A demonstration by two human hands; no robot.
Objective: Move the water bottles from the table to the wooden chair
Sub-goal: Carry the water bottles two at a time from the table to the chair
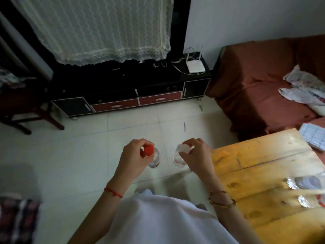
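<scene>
At centre frame, hands carry a clear red-capped plastic bottle [153,156] (left [134,155]) and a white-capped one [180,155] (right [197,156]) gripped by the necks, off the yellow wooden counter [255,166]; next, likely the dark wooden chair [22,106], upper left.

You wear a loose white cloth garment [158,217]; a thin red string bracelet [113,192] circles your left wrist, and what look like two slim gold-toned bangles [222,202] circle your bare-armed right wrist.

Your left hand [133,155] and right hand [195,155] are out front, level, apart. Fingers [139,143] of each curled shut around a bottle top. Forearms bare, angled inward.
</scene>
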